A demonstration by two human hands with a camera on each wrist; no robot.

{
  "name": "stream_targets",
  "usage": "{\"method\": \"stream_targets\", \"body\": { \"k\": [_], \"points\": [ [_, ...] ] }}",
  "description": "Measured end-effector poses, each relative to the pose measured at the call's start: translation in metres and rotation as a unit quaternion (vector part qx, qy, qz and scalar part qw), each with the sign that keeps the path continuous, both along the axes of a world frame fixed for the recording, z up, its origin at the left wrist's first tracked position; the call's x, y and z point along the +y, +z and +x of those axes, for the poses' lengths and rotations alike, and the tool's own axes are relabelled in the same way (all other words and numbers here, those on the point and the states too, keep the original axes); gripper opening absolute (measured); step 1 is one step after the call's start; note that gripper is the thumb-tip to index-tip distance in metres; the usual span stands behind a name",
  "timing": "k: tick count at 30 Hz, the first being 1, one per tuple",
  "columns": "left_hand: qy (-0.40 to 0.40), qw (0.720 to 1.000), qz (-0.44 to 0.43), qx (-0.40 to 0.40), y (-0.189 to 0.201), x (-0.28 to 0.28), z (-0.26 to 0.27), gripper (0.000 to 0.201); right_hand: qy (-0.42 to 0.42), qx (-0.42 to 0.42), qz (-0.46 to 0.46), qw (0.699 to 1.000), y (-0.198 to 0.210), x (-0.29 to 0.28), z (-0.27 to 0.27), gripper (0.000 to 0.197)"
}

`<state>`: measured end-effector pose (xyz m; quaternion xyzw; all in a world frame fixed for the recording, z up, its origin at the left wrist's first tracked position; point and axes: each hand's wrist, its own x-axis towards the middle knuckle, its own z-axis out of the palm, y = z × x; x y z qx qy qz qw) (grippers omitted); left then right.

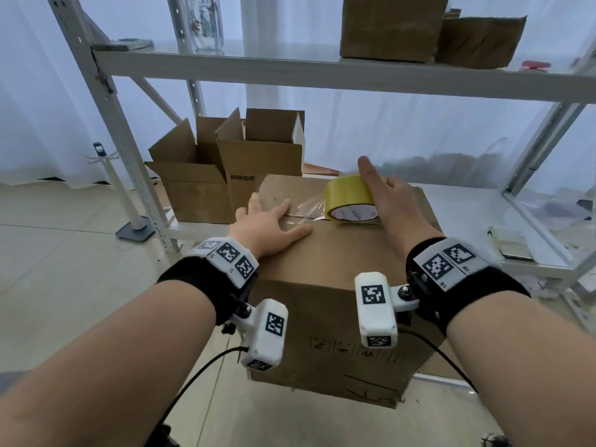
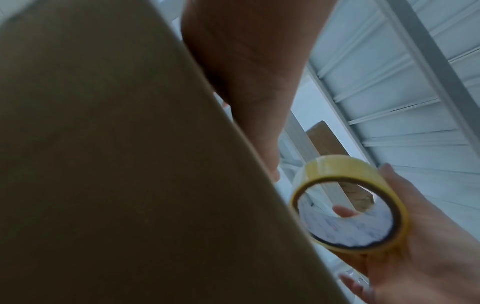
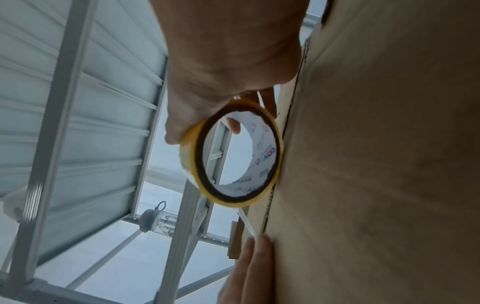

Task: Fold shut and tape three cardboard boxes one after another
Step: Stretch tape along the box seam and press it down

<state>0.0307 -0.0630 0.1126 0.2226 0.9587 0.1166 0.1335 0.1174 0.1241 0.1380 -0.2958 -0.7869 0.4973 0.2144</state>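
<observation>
A closed cardboard box (image 1: 335, 253) is set on the lower shelf (image 1: 467, 204) of a white metal rack, its near end hanging over the shelf edge toward the person. The top flaps are folded shut and meet in a seam across the lid.

The left hand (image 1: 267, 225) is laid flat on the lid at the left end of the seam, fingers straight and spread, holding nothing; the end of a clear strip of tape (image 1: 308, 206) is pressed down under it. The strip is stretched to the right, lifted slightly off the cardboard, up to a yellow tape roll (image 1: 350, 198). The roll is gripped by the right hand (image 1: 390, 201), with the fingers curled over its outer rim, the forefinger stretched out along the top, and a fingertip seen inside the core in the wrist views. The roll is stood on edge on the lid, touching the cardboard beside the seam.

Behind the closed box, at the left of the same shelf, two open boxes (image 1: 225, 175) are stood side by side with their flaps raised. On the upper shelf (image 1: 225, 61), two more cardboard boxes (image 1: 419, 30) are seen at the right and a clear jar (image 1: 206, 21) toward the left. A white stand (image 1: 124, 195) is placed on the tiled floor left of the rack.
</observation>
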Motion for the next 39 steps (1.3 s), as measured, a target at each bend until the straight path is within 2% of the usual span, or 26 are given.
{"method": "stream_targets", "body": {
  "k": [2,4,6,8,10,12,14,16,20,24,27,31,33,34,35,36,37,39],
  "points": [
    [-0.022,1.000,-0.011,0.006,-0.002,0.007,0.003,0.082,-0.012,0.024,0.004,1.000,0.000,-0.003,0.002,0.063],
    [-0.027,0.999,-0.020,0.015,-0.003,0.009,0.002,0.083,0.011,0.038,0.019,0.999,0.002,-0.006,0.007,0.053],
    [-0.034,0.998,-0.046,0.034,-0.005,0.008,0.001,0.083,0.033,0.013,0.048,0.998,0.004,-0.005,0.014,0.052],
    [-0.044,0.996,-0.055,0.048,-0.008,0.007,0.003,0.083,0.001,-0.067,0.112,0.991,0.002,0.002,0.023,0.056],
    [-0.035,0.998,-0.043,0.033,-0.009,0.005,0.005,0.082,-0.059,-0.204,0.178,0.961,-0.005,0.015,0.037,0.061],
    [-0.030,0.999,-0.035,0.011,-0.008,0.002,0.003,0.078,-0.053,-0.280,0.164,0.944,-0.017,0.027,0.051,0.073],
    [-0.039,0.999,-0.036,0.013,-0.010,-0.002,-0.002,0.075,-0.019,-0.253,0.142,0.957,-0.027,0.031,0.058,0.081],
    [-0.029,0.999,-0.026,0.026,-0.013,-0.006,-0.004,0.073,-0.007,-0.220,0.164,0.961,-0.030,0.031,0.060,0.081],
    [-0.010,1.000,0.002,0.027,-0.011,-0.006,-0.005,0.083,-0.011,-0.209,0.191,0.959,-0.019,0.033,0.052,0.079],
    [0.036,0.998,0.035,0.026,0.014,0.000,-0.007,0.067,-0.013,-0.195,0.201,0.960,0.000,0.044,0.033,0.070],
    [0.056,0.997,0.042,0.038,0.026,0.008,-0.014,0.064,-0.005,-0.180,0.211,0.961,0.015,0.052,0.015,0.066],
    [0.043,0.999,0.005,0.028,0.016,0.020,-0.015,0.068,0.033,-0.213,0.186,0.959,-0.007,0.067,0.004,0.066],
    [0.032,0.998,-0.012,0.043,0.007,0.023,-0.013,0.071,0.032,-0.212,0.230,0.949,-0.018,0.066,0.002,0.061],
    [0.031,0.998,-0.015,0.048,0.006,0.023,-0.014,0.071,0.033,-0.162,0.266,0.950,-0.019,0.060,0.000,0.055],
    [0.033,0.998,-0.015,0.047,0.006,0.023,-0.015,0.069,0.055,-0.071,0.289,0.953,-0.018,0.051,-0.002,0.044],
    [0.035,0.998,-0.013,0.045,0.007,0.022,-0.016,0.068,0.098,0.021,0.281,0.955,-0.012,0.038,-0.002,0.033],
    [0.036,0.998,-0.013,0.040,0.007,0.021,-0.018,0.065,0.158,0.079,0.260,0.949,-0.006,0.023,-0.002,0.028],
    [0.036,0.999,-0.017,0.033,0.008,0.018,-0.020,0.063,0.259,0.093,0.273,0.922,0.000,0.002,-0.003,0.040]
  ]
}}
